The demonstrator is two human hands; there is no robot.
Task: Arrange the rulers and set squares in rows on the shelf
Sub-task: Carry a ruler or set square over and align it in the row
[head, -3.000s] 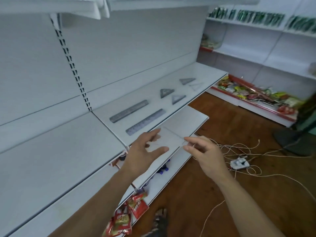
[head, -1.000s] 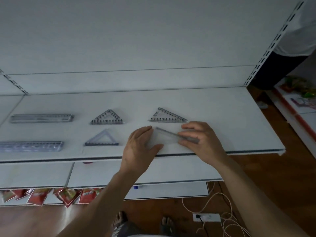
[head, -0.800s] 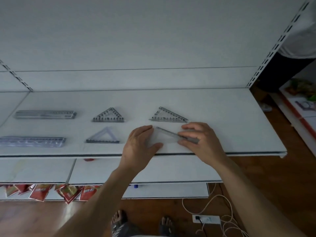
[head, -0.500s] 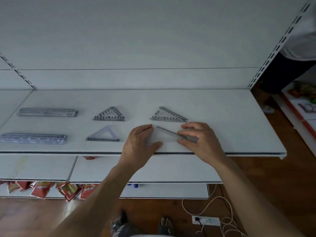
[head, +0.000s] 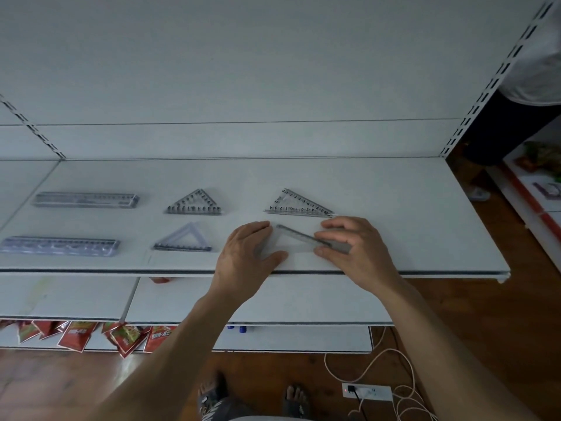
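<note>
A clear set square [head: 296, 241] lies flat near the front edge of the white shelf [head: 409, 226]. My left hand [head: 243, 259] holds its left corner between fingers and thumb. My right hand [head: 355, 250] pinches its right end the same way. Just behind it sits another set square [head: 299, 205] with printed numbers. To the left are two more set squares, one at the back [head: 194, 205] and one at the front [head: 183, 241]. Further left lie two rulers, back [head: 86, 199] and front [head: 59, 246].
A slotted upright [head: 498, 77] ends the shelf on the right, and a person [head: 534, 71] stands beyond it. Below are a lower shelf [head: 303, 302], red packets [head: 79, 334], and a power strip [head: 367, 391] with cables on the wooden floor.
Three seconds ago both hands carried the clear set square in the air left of the shelf bay. It now lies on the shelf front, and the hands have stayed still over the last second.
</note>
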